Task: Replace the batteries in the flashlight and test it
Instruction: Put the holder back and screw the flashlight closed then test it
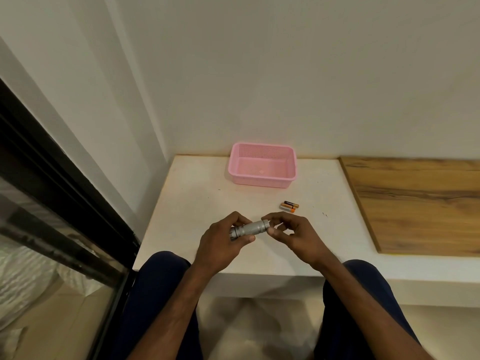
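We face a plain off-white wall that meets a white counter along its back edge. To our right, a slab of brown grained wood lies on the counter and runs off the picture's edge. On our left, a wide black frame slants down past the counter's corner, with a pane of glass below it showing dim reflections. Beneath the counter we see pale beige floor. The light is soft and even.

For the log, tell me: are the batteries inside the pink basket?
No, the batteries lie on the table, in front of the basket.
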